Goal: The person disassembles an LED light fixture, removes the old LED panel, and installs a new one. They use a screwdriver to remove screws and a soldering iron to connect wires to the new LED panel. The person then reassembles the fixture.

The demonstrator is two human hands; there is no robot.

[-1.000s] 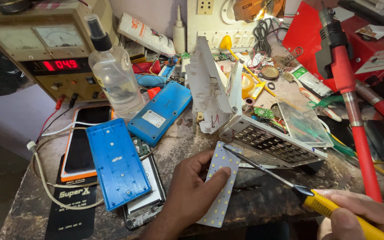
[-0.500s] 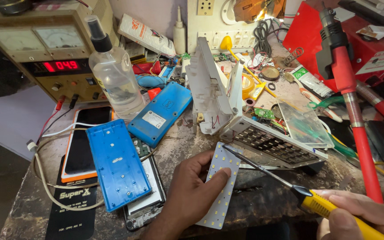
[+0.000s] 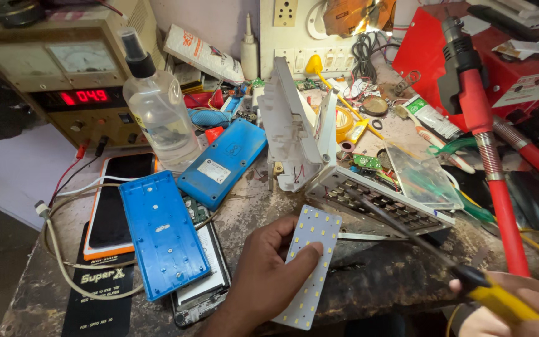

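Under the left hand (image 3: 263, 274): white LED strip board (image 3: 310, 265), pinned flat to the workbench (image 3: 369, 281), thumb across its middle, fingers curled at its left edge. Right of that grip: right hand (image 3: 519, 302), closed round a yellow-handled screwdriver (image 3: 419, 246), tip near the board's upper end. Left of the grip: blue plastic cover (image 3: 163, 234).

The right hand (image 3: 519, 306) is cut off at the bottom-right corner — below the LED board (image 3: 310, 265), the phone (image 3: 201, 274) lies mostly hidden under the blue cover (image 3: 160, 234).
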